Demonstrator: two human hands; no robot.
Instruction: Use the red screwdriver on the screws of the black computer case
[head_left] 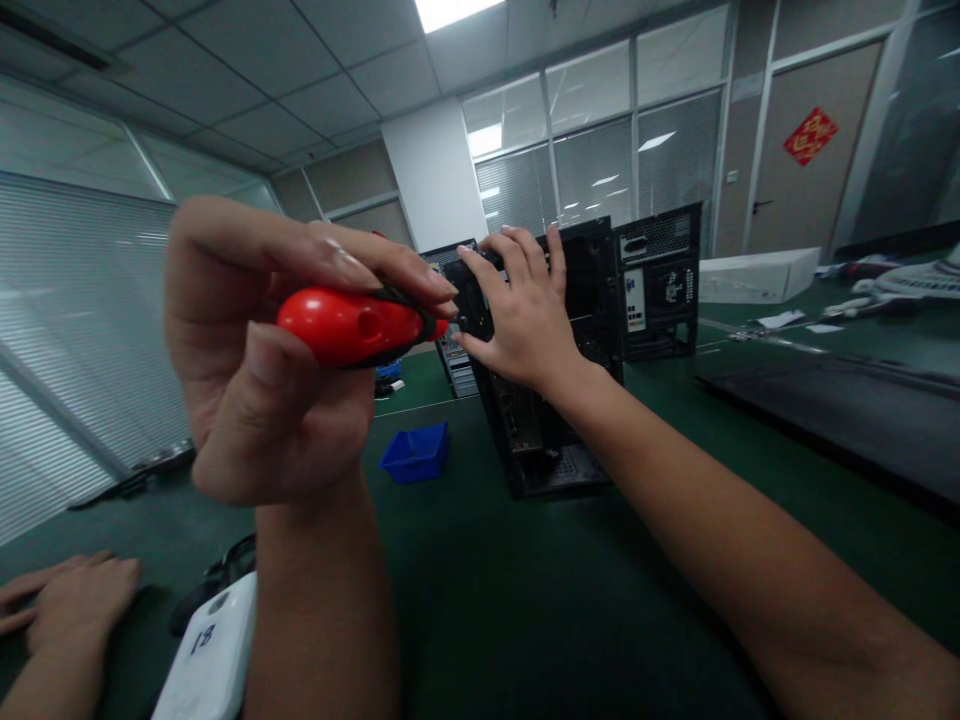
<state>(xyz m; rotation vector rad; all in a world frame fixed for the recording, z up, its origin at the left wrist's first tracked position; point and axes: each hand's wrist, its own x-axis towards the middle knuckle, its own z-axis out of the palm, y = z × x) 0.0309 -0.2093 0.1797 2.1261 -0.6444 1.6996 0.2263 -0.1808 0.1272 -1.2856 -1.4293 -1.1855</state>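
Observation:
In the head view, my left hand [277, 390] is closed round the red and black handle of a screwdriver [345, 325], held sideways with its tip end toward the right. The tip end is close to the upper left edge of an open black computer case [555, 475]. My right hand [525, 315] has its fingers spread and lies against the upper part of that case, its thumb and forefinger beside the screwdriver's front. What the tip meets is too small and dark to make out. Cables and boards show dimly inside the case.
A blue tray [415, 453] sits left of the case on the green table. Other computer cases [660, 285] and a white box [757, 275] stand behind. A black panel [832, 400] lies at right. Another person's hands [82, 600] and a white device [210, 650] are lower left.

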